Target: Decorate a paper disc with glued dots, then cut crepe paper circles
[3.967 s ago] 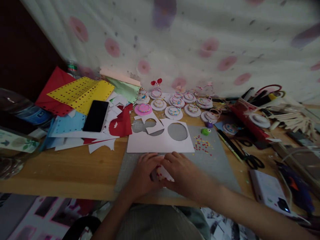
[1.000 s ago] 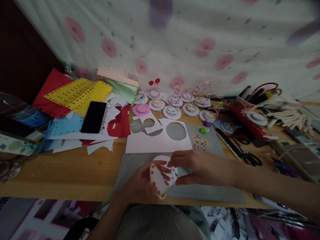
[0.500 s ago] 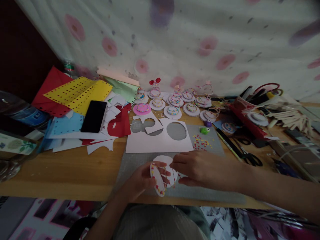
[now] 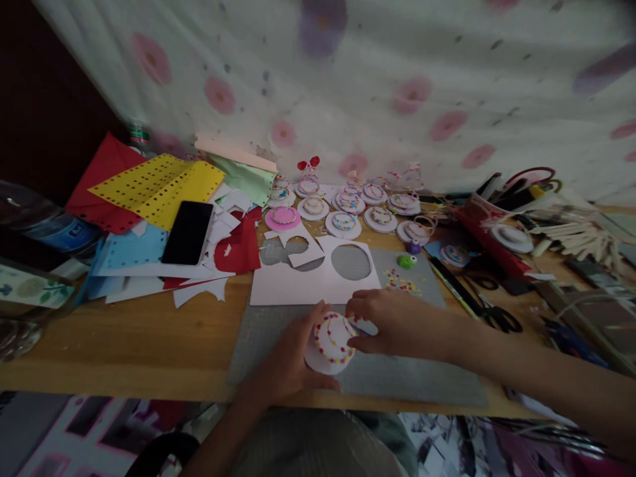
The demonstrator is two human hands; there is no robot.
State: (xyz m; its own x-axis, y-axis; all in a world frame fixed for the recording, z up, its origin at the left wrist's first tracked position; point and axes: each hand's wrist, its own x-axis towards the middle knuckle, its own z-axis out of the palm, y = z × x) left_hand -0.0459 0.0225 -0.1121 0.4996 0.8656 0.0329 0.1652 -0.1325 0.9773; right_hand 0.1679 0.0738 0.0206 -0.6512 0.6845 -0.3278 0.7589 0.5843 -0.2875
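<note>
Currently clasps the white paper disc by its left side with the left hand, thumb along the near edge and fingertips at the far edge. Has on top of that disc a smaller dotted paper piece, white with red and yellow dots. Reaches with the right hand to the right edge of this piece, thumb and fingers close to each other; cannot tell whether pinched on anything. Has the disc over the gray mat, near the front edge of the wooden worktop, just nearside of the white card with round cut-outs. Faces loose dots beyond the right hand, then a green figure, decorated paper rounds farther back, a black phone on paper at left, black-handled scissors at right.
</note>
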